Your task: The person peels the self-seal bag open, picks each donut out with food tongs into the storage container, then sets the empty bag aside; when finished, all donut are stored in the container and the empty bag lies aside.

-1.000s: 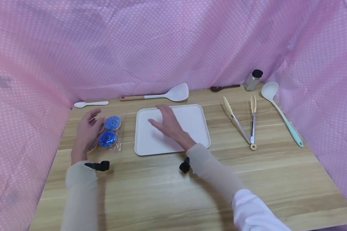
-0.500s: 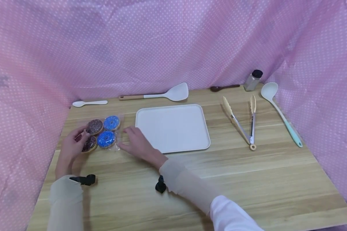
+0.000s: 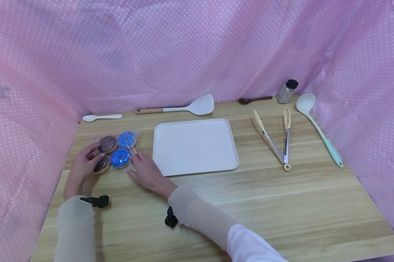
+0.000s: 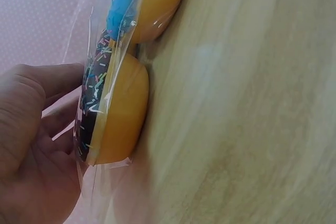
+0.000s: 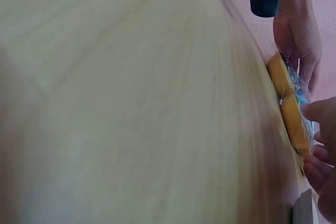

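A clear plastic pack of donuts [image 3: 121,158] lies on the table at the left, with two blue-topped and two brown-topped donuts. My left hand [image 3: 80,168] grips the pack's left side beside the brown donuts. In the left wrist view its fingers [image 4: 60,80] lie against the film by a brown, sprinkled donut [image 4: 121,111]. My right hand [image 3: 148,170] pinches the wrapper at the right side, by the blue donuts. The right wrist view shows its thumb [image 5: 315,109] over the near donut's top and other fingers low at its edge.
A white rectangular tray [image 3: 197,145] lies right of the pack. Behind are a white spoon [image 3: 102,117], a spatula [image 3: 200,105], a brown spoon [image 3: 246,100] and a black-capped jar [image 3: 286,94]. Open tongs [image 3: 285,145] and a ladle [image 3: 318,125] lie at the right.
My right hand has moved left from above the tray to the pack's right side and taken hold of the wrapper. My left hand has come down to the pack's left side.
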The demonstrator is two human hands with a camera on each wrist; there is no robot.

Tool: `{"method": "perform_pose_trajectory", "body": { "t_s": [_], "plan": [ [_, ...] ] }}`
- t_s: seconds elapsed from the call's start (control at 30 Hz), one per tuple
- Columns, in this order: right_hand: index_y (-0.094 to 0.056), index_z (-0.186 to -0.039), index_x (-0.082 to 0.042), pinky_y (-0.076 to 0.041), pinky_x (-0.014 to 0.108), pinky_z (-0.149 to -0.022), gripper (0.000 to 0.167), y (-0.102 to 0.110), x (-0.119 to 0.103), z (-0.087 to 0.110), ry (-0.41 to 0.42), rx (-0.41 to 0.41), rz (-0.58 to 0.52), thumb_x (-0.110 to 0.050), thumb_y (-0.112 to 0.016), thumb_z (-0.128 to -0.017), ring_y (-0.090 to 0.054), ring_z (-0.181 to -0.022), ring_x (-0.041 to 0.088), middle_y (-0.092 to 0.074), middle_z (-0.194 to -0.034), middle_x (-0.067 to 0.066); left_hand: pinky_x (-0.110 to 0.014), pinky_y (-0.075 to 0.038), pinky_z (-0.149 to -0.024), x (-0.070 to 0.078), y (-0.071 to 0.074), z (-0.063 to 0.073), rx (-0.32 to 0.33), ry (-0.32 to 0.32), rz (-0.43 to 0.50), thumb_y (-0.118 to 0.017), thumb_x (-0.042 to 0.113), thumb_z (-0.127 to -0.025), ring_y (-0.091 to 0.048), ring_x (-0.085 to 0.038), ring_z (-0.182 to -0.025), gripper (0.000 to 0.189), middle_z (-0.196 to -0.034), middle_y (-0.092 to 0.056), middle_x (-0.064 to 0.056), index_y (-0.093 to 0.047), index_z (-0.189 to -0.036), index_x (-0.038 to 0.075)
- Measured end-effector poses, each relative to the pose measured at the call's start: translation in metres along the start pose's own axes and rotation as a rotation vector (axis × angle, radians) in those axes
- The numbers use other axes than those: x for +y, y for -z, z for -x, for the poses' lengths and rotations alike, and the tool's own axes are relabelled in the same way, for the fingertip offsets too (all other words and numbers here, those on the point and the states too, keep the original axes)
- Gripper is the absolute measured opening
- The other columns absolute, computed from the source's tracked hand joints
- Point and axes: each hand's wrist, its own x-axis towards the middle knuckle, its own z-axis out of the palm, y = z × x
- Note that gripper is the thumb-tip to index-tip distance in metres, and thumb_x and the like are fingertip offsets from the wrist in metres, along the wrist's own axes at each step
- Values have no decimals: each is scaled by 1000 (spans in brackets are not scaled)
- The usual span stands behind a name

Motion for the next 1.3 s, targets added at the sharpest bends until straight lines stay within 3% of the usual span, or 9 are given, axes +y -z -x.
{"method": "perform_pose_trajectory", "body": {
  "t_s": [0.13, 0.37, 0.43, 0.67, 0.87, 1.0, 1.07, 1.2, 1.3],
  "plan": [
    [-58, -113, -18, -44, 15, -83, 25, 0, 0, -1, 8, 22, 20, -35, -57, -95, -51, -94, 5, -53, -104, -8, -63, -31, -105, -1, 0, -1, -3, 14, -5, -50, 29, -100, -31, -51, -134, 56, -151, -28, -27, -32, -148, 7],
    [-65, -99, -23, -40, 18, -92, 14, -2, -2, 0, 110, 108, 157, -30, -54, -97, -50, -96, 4, -57, -98, -11, -61, -32, -105, -2, -1, 0, 0, 26, 1, -49, 30, -100, -32, -51, -133, 57, -150, -30, -27, -31, -148, 6],
    [-66, -97, -23, -41, 15, -87, 12, -2, -2, 0, 79, 112, 85, -28, -55, -96, -51, -94, 3, -58, -95, -12, -61, -32, -105, -3, -1, 0, 5, 26, 4, -49, 30, -100, -32, -50, -133, 57, -150, -30, -28, -31, -148, 6],
    [-63, -89, -19, -43, 8, -65, 6, 6, 3, 1, -124, 140, -370, -19, -59, -93, -53, -73, -1, -60, -81, -11, -61, -30, -107, -2, -2, 2, 12, 52, 29, -49, 32, -100, -30, -49, -135, 57, -151, -28, -26, -31, -148, 8],
    [-64, -87, -17, -46, 9, -66, 5, 14, 10, 4, -213, 185, -543, -12, -62, -89, -55, -72, -2, -63, -80, -9, -60, -30, -107, -2, -1, 1, 8, 57, 35, -49, 31, -100, -30, -49, -135, 56, -151, -29, -26, -30, -148, 8],
    [-64, -92, -15, -47, 10, -69, 4, 16, 9, 4, -209, 144, -554, -16, -64, -89, -56, -77, -1, -63, -85, -8, -61, -29, -107, -2, 0, 1, 5, 56, 40, -49, 31, -100, -30, -50, -135, 57, -150, -29, -27, -30, -148, 8],
    [-63, -100, -14, -48, 12, -72, 15, 16, 7, 2, -217, 111, -536, -24, -65, -89, -56, -82, 0, -62, -91, -8, -61, -29, -107, -3, 0, 1, 1, 58, 43, -50, 31, -100, -29, -50, -135, 57, -150, -29, -27, -30, -148, 8],
    [-60, -113, -14, -48, 15, -78, 33, 15, 2, -4, -221, 58, -422, -37, -65, -90, -56, -91, 3, -61, -104, -7, -62, -29, -107, -2, 0, 1, -1, 60, 36, -50, 31, -100, -30, -50, -135, 58, -150, -29, -27, -30, -149, 8],
    [-60, -114, -16, -48, 16, -83, 32, 13, 1, -9, -207, 43, -306, -38, -62, -91, -56, -98, 4, -60, -110, -7, -61, -29, -107, -1, 0, 2, 3, 63, 35, -50, 32, -99, -30, -49, -135, 58, -150, -29, -27, -30, -149, 9]
  ]
}}
